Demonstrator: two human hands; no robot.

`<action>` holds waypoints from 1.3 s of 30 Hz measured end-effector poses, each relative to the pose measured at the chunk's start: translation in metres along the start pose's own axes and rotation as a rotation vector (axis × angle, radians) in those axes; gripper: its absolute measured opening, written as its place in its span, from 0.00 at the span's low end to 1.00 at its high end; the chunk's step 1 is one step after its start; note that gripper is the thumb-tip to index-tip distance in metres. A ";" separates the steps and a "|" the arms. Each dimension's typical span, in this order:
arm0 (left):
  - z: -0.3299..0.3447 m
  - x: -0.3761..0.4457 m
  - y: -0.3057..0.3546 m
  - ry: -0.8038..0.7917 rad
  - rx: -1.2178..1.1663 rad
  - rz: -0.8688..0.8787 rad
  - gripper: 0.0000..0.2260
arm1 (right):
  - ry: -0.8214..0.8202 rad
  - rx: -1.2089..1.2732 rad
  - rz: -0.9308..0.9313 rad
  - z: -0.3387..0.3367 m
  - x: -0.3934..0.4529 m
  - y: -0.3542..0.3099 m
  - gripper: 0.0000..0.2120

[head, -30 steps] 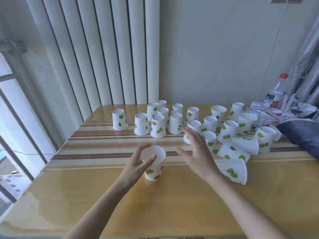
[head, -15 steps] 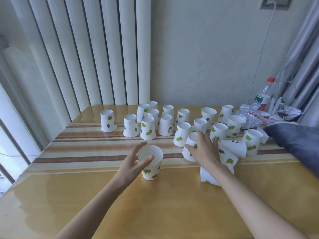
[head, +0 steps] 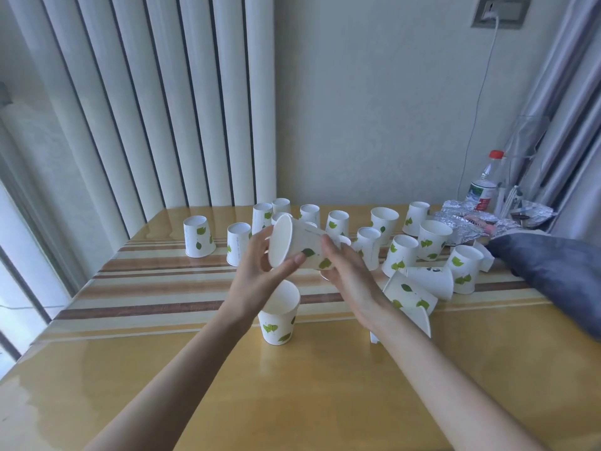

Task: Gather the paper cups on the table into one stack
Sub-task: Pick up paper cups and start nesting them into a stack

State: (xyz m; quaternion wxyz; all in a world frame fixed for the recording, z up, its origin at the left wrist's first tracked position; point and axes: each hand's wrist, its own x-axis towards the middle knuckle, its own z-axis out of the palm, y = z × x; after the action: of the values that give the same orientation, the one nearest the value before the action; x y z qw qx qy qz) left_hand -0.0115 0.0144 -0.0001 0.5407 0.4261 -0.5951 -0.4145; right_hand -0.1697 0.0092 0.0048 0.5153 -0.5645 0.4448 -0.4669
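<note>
Here both hands are up over the near middle of the tabletop (head: 325, 402), sharing one paper cup (head: 300, 245) tipped on its side, its mouth turned toward the left hand (head: 260, 275). That hand pinches the rim between thumb and fingers, while the right hand (head: 349, 271) cups the body from the far side; I take it the cup is being turned upright for nesting. Directly beneath the left hand stands the base cup (head: 279, 312), mouth up, evidently kept close as the seat of the stack. Beyond the hands I count roughly fourteen more loose cups (head: 403, 260), some mouth down, some mouth up; those behind the hands are hidden, so the tally is uncertain. Just right of the right wrist, three lie toppled (head: 411, 294). So stacking has barely begun.
</note>
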 end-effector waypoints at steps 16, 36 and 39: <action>-0.033 -0.012 -0.014 -0.080 0.378 -0.128 0.40 | -0.078 -1.368 0.157 -0.113 -0.072 0.048 0.37; -0.040 -0.042 -0.047 -0.145 0.219 -0.287 0.46 | -0.074 -0.965 -0.337 0.040 0.004 -0.012 0.30; -0.055 -0.044 -0.058 -0.144 0.248 -0.327 0.47 | -0.157 -1.068 -0.329 0.050 0.003 0.009 0.31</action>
State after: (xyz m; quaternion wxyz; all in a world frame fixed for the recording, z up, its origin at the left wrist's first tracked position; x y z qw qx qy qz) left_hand 0.0485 0.0373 -0.0643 0.3660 0.5495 -0.6016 -0.4496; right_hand -0.1196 0.0137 -0.0057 0.1101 -0.8418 0.4859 -0.2078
